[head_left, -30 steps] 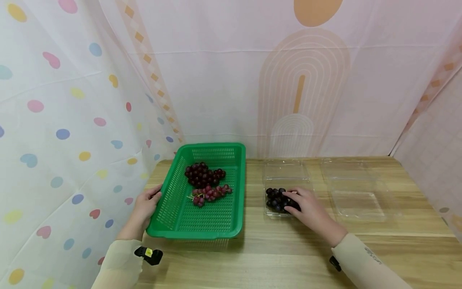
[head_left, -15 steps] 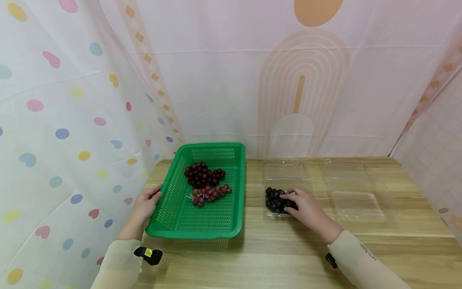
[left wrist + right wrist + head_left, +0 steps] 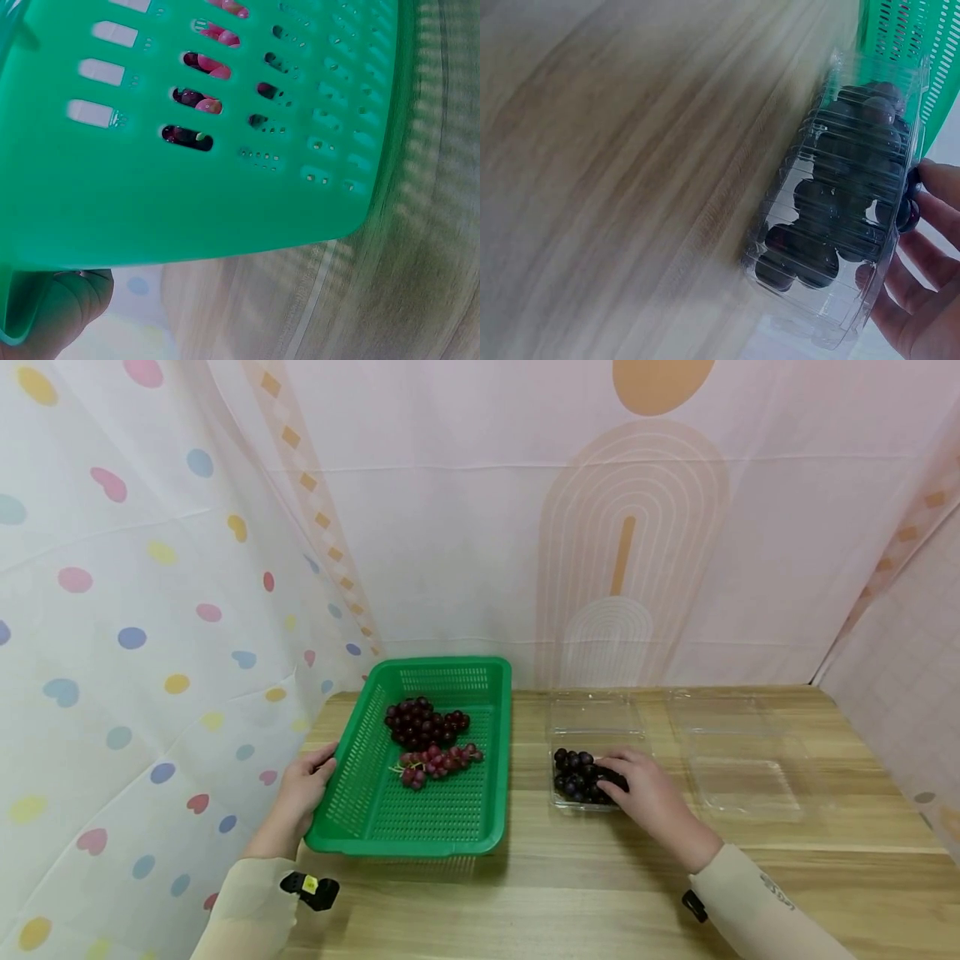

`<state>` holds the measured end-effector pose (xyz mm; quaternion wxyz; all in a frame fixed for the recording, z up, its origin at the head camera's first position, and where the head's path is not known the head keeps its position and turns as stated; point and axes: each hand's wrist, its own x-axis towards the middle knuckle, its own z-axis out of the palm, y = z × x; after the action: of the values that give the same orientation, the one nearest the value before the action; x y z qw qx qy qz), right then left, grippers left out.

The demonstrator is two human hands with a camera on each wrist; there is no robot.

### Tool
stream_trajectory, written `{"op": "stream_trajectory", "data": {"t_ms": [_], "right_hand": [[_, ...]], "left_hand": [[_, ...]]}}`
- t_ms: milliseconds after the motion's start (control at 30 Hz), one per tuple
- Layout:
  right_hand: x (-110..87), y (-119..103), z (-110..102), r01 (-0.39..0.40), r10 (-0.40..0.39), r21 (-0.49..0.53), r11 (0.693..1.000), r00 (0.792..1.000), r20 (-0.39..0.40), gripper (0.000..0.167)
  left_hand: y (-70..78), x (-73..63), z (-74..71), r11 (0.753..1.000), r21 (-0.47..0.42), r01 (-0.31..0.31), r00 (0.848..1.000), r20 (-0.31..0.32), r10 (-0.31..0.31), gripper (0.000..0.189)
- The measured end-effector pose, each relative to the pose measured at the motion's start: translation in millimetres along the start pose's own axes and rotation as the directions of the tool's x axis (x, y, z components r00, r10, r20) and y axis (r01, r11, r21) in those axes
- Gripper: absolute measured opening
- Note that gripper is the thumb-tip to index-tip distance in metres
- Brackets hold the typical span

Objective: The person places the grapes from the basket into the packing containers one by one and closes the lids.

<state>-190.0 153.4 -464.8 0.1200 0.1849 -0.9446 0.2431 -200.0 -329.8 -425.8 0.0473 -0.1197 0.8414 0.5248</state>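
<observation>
My left hand point(image 3: 303, 785) grips the left rim of a green plastic basket point(image 3: 501, 760); part of that hand point(image 3: 79, 304) shows under the rim in the left wrist view. Inside lie a dark red grape bunch point(image 3: 423, 725) and a smaller, lighter red bunch point(image 3: 435, 763) with a pale stem. To the right, a bunch of black grapes point(image 3: 576, 774) rests in a clear clamshell box point(image 3: 592, 807) with its lid raised. My right hand point(image 3: 645, 793) holds the near right part of this bunch between thumb and fingers. In the right wrist view, the fingers point(image 3: 937, 214) reach the topmost grapes at the box's rim.
A second clear clamshell box point(image 3: 742, 785), lid up, stands to the right of the first. Everything sits on a wood-grain table point(image 3: 570, 893). A printed curtain point(image 3: 465, 552) hangs behind the table, and a dotted one point(image 3: 150, 693) is on the left.
My right hand shifts slightly left, then back right, and the right end of the black grapes shifts with it. My left hand and the basket stay in place.
</observation>
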Motion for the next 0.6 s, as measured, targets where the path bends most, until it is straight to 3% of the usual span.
{"op": "stream_trajectory", "data": {"t_ms": [600], "right_hand": [[0.0, 0.4, 4.5, -0.021, 0.021, 0.004, 1.0, 1.0, -0.007, 0.032]], "left_hand": [[-2.9, 1.4, 0.2, 1.0, -0.011, -0.008, 1.0, -0.017, 0.007, 0.047]]}}
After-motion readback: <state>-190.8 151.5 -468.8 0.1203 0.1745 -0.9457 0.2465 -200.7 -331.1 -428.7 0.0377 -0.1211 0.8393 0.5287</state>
